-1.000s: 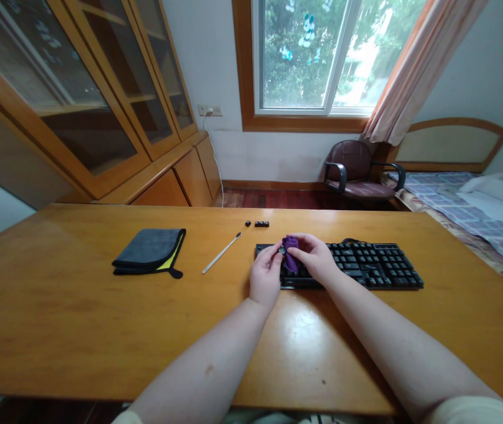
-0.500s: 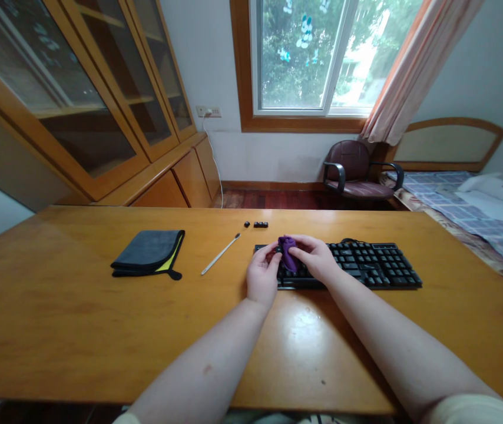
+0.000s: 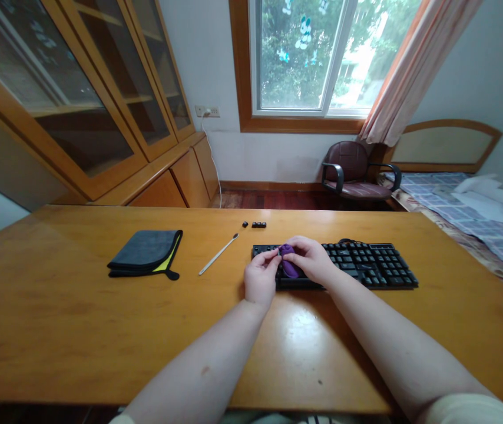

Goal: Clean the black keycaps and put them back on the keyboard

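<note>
Purple cloth (image 3: 290,270), bunched, sits in the right hand (image 3: 315,259), thumb and fingers closed on it above the left part of a black computer keyboard (image 3: 369,265). Left hand (image 3: 260,277): narrow pinch at the cloth's left edge, apparently on a small piece (image 3: 279,252), probably a keycap; mostly hidden, identity uncertain. Step in hand, as judged: cloth being worked against that piece. Next move seems to call for a steady left pinch while the right fingers turn the cloth to another face. Wooden desk (image 3: 101,330), beyond the keyboard's left end: three keycaps (image 3: 259,225) in a row, a single dark keycap (image 3: 245,224) just beside. Farther left, untouched: white-handled brush (image 3: 218,254), folded grey cloth (image 3: 145,252).
</note>
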A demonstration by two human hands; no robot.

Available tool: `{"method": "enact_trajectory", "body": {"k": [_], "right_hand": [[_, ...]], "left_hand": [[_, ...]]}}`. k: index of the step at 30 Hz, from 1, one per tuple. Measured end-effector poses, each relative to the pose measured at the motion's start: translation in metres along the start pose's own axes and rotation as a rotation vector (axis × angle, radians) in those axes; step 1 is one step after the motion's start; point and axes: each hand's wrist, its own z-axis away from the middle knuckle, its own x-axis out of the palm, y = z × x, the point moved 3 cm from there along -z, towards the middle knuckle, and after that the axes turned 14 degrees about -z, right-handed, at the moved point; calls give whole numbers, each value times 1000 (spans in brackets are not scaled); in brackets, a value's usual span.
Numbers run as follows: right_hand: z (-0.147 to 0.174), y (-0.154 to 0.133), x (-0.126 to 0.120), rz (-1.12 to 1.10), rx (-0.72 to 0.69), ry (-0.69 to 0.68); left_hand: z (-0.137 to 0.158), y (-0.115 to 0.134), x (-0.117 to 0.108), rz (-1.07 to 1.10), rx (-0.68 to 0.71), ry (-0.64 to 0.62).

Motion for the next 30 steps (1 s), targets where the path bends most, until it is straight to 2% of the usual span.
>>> {"method": "enact_trajectory", "body": {"k": [7,12,17,21,26,30], "right_hand": [[1,-1,1,68,4,60],[-1,13,-1,-84,95,106],[-3,21,-10,-232,161,226],[-5,20,-14,-251,149,243],[-4,14,-13,-176,82,179],[-1,3,-4,-64,59,-17]], "left_hand": [[1,3,1,3,-1,-52],[-1,2,0,-37,110,-43],[-2,-2,-1,8,92,-7],[-2,-3,1,38,66,-29],[-3,-5,4,40,46,-42],[-3,-7,2,-124,94,-91]]}}
